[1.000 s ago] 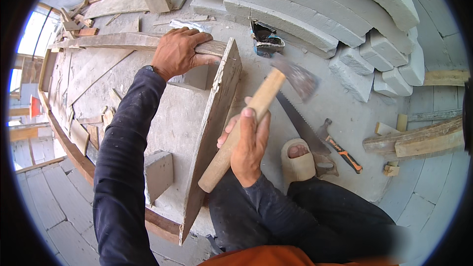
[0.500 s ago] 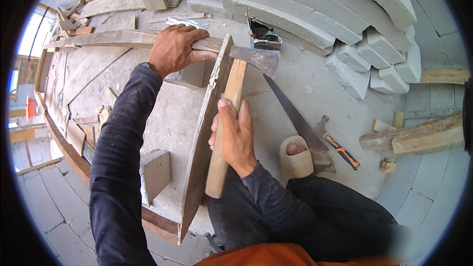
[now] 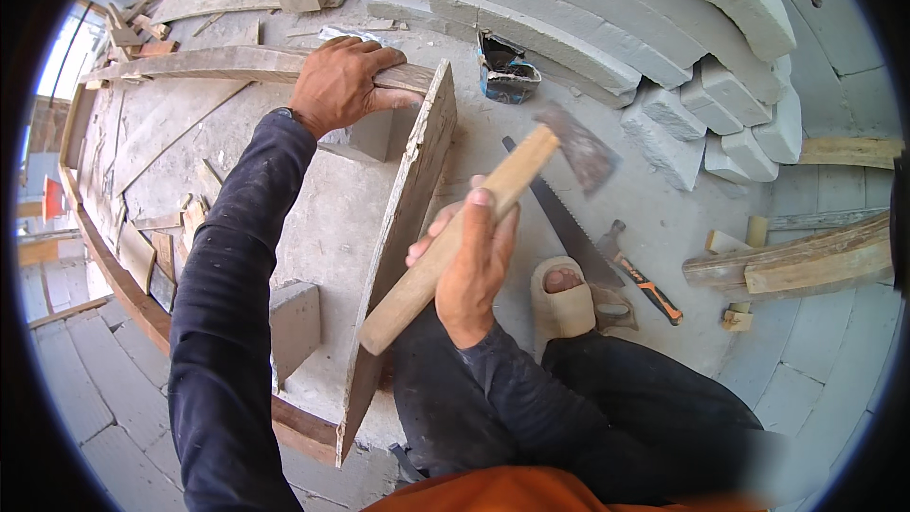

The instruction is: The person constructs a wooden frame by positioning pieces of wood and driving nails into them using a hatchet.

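My right hand (image 3: 474, 270) is wrapped round the wooden handle of a hatchet (image 3: 507, 185). Its dark, worn metal head is slightly blurred and hangs in the air, clear of the board's right face. My left hand (image 3: 343, 83) grips the top of a long wooden beam (image 3: 213, 64), fingers over it and thumb toward the board. Against that beam's end stands a rough-edged wooden board (image 3: 403, 228), set on edge and running back toward me. The near end of the board meets another plank (image 3: 303, 429) low down.
A handsaw (image 3: 567, 218) and a claw hammer (image 3: 645, 283) with an orange-black grip lie right of the board, beside my sandalled foot (image 3: 564, 299). Pale blocks (image 3: 569, 9) are stacked behind. An open blue-black container (image 3: 507, 71) stands there. Wood scraps (image 3: 142, 256) litter the left.
The hatchet head has swung away from the board to the right, and its handle now tilts more. My left hand stays on the beam.
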A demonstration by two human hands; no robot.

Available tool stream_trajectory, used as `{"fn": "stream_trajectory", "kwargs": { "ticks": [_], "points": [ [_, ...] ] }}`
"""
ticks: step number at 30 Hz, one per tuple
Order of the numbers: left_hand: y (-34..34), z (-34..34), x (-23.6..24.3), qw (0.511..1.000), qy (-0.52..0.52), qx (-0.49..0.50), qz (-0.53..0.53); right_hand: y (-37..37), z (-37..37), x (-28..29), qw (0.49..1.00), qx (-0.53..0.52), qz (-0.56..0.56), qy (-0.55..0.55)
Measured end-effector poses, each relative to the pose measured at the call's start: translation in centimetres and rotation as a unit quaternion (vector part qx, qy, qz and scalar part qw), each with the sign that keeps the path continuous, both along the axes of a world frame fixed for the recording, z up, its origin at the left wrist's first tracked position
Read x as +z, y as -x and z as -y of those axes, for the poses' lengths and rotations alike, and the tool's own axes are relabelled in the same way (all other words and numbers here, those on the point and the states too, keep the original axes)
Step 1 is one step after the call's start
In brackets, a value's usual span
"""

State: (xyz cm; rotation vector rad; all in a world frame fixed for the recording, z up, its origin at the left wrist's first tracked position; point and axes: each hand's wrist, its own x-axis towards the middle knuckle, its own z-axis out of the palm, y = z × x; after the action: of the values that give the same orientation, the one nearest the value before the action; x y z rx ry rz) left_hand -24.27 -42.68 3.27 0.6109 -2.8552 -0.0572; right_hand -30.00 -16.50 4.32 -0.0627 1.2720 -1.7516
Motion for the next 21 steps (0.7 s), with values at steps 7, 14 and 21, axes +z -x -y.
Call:
{"fn": "stream_trajectory", "kwargs": {
  "ticks": [7, 14, 21],
  "points": [
    [0.1, 0.1, -0.2, 1.000, 0.002, -0.004, -0.001, 1.7, -0.2, 0.5, 0.999, -0.009, -0.041, 0.008],
    [0.0, -0.1, 0.0, 1.000, 0.008, -0.010, -0.005, 1.4, -0.3, -0.9, 0.998, 0.061, -0.010, -0.032],
    [0.3, 0.3, -0.1, 1.000, 0.012, -0.008, -0.012, 2.4, -0.4, -1.1, 0.992, 0.116, -0.047, -0.029]
  ]
}}
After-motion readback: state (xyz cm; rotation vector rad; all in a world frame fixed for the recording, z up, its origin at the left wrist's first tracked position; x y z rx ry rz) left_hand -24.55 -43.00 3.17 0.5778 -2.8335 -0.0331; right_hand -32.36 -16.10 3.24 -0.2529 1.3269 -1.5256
